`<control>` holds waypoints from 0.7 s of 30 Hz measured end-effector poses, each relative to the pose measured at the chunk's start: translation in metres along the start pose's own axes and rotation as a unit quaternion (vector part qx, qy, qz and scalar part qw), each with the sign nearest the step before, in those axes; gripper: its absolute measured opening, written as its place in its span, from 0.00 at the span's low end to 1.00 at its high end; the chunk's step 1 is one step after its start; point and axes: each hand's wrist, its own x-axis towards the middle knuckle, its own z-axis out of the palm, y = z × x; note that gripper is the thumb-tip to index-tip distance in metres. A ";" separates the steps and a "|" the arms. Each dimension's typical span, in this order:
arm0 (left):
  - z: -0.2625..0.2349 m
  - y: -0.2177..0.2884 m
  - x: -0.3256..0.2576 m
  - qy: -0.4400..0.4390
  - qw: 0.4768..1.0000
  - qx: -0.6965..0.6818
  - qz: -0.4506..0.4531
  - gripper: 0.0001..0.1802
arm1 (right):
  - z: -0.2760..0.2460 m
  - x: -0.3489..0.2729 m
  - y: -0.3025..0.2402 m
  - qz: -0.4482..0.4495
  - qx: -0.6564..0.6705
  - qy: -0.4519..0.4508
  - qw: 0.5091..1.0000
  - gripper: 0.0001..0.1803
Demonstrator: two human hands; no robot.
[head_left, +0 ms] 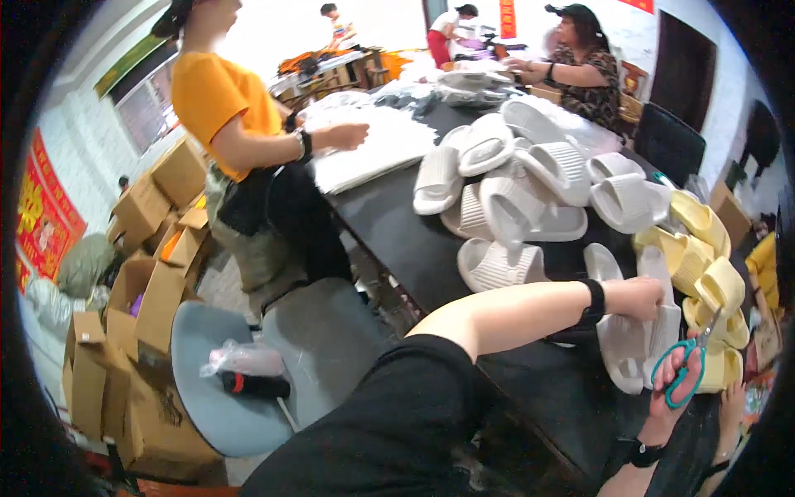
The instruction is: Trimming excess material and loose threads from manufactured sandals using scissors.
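Observation:
My left hand (636, 298), with a black band at the wrist, is closed on a white slipper (662, 341) at the right side of the dark table. Another white slipper (623, 364) lies right beside it, partly under my wrist. In my right hand (667, 389) is a pair of scissors (697, 377) with teal handles, its blades pointing up toward the yellow slippers (719, 286). Several white slippers (505, 199) are heaped farther back on the table. What the fingertips of my left hand press on is partly hidden.
A person in an orange shirt (219, 108) stands at the left of the table (381, 219) by a stack of white sheets (373, 153). Someone else's hand (732, 414) reaches in at the lower right. Grey chairs (319, 348) and cardboard boxes (137, 331) stand on the left.

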 end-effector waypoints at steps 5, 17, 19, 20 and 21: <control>-0.007 0.011 -0.003 -0.093 0.993 0.043 -0.056 0.28 | 0.008 -0.001 0.001 0.024 0.002 -0.005 1.000 0.22; 0.000 0.041 0.017 -0.149 0.968 -0.081 -0.187 0.22 | 0.000 -0.006 -0.021 -0.032 0.001 0.000 0.999 0.23; -0.008 0.039 0.013 -0.101 0.976 -0.089 -0.170 0.22 | 0.007 -0.005 -0.027 -0.049 0.041 -0.036 0.997 0.24; -0.012 0.040 0.012 -0.050 0.982 -0.103 -0.149 0.22 | 0.009 -0.005 -0.033 -0.055 0.041 -0.032 0.997 0.24; -0.021 0.057 0.012 -0.044 0.971 -0.146 -0.182 0.21 | 0.005 -0.005 -0.041 -0.093 0.061 -0.033 0.993 0.24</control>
